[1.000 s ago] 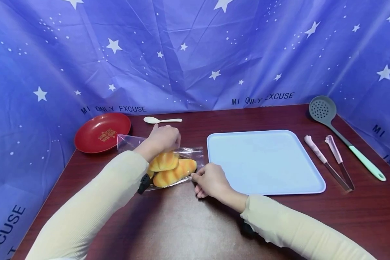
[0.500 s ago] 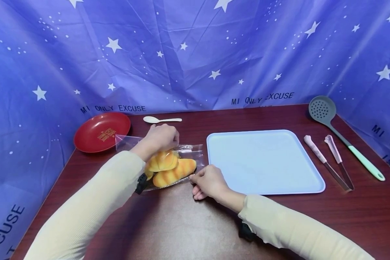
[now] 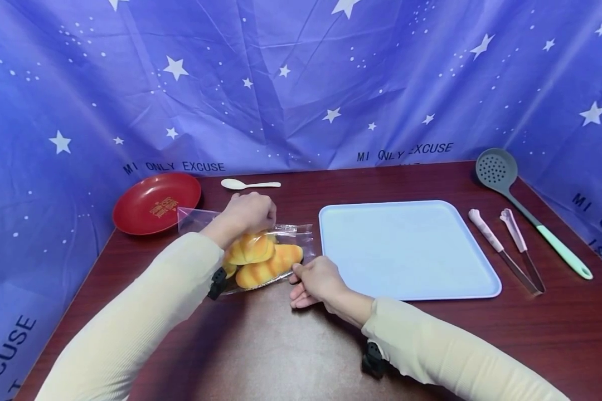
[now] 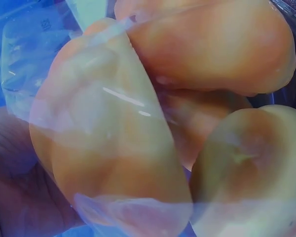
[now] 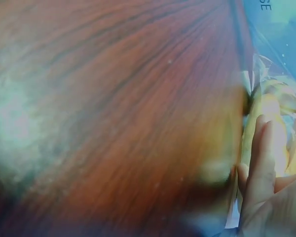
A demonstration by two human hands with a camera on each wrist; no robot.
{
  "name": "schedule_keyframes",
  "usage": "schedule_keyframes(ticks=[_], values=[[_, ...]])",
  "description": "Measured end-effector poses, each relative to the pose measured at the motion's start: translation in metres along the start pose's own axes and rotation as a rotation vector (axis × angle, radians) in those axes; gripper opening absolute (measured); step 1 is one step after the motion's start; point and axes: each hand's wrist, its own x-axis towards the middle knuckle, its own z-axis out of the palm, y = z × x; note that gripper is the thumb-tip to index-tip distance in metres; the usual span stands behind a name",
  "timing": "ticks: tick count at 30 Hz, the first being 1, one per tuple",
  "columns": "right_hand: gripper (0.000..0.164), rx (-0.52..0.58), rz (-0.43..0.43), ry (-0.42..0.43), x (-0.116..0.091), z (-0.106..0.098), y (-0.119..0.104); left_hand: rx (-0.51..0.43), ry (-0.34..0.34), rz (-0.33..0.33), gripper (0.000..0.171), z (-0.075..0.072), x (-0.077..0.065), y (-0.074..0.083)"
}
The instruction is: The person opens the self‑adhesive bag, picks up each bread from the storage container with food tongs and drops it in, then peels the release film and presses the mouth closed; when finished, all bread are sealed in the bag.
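Note:
Several golden, bread-shaped rolls [image 3: 268, 267] lie inside a clear plastic bag [image 3: 305, 236] on the table. Across the bag's far side reaches my left hand [image 3: 248, 213], gripping the film there; its fingertips are hidden. The left wrist view shows this hand [image 4: 12, 182] behind the film, close beside one large roll [image 4: 106, 128]. At the bag's near right corner, my right hand [image 3: 320, 281] pinches the edge between thumb and forefinger, its other fingers loosely extended below. In the right wrist view, the fingers of that hand [image 5: 261, 192] lie along the bag's edge.
A pale blue tray [image 3: 406, 250] lies right of the bag. Beyond it are tongs [image 3: 524, 256] with pink handles and a grey slotted skimmer [image 3: 499, 170]. A red plate [image 3: 150, 195] and a white spoon [image 3: 251, 185] sit at the back left, before a starry curtain [image 3: 291, 89].
My right hand has shifted slightly down and left at the bag's corner, and its lower fingers have opened out. The left hand moved slightly left, then stayed nearly still.

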Motion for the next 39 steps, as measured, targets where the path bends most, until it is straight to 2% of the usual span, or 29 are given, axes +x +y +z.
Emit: schedule_keyframes(ticks=[10,15,19,28,34,36,39], values=[[0.028,0.056,-0.017,0.012,0.004,0.002,-0.001,0.001,0.003,-0.004,0.014,0.001,-0.001,0.0],[0.024,0.013,-0.121,0.048,0.0,-0.004,-0.005,0.011,0.074,0.009,0.015,-0.003,-0.003,-0.004],[0.021,-0.067,-0.227,0.105,-0.003,-0.013,-0.012,-0.036,0.142,0.008,0.018,-0.008,-0.005,-0.013],[0.021,-0.304,-0.435,0.17,-0.004,-0.042,-0.034,-0.271,0.29,-0.011,0.017,-0.018,-0.021,-0.031],[0.025,-0.477,-0.68,0.196,0.001,-0.066,-0.049,-0.462,0.428,-0.003,0.018,-0.019,-0.035,-0.039],[0.024,-0.502,-0.757,0.208,0.004,-0.073,-0.053,-0.524,0.475,-0.014,0.018,-0.018,-0.041,-0.04],[0.021,-0.487,-0.825,0.221,0.008,-0.081,-0.06,-0.611,0.538,-0.034,0.018,-0.016,-0.047,-0.041]])
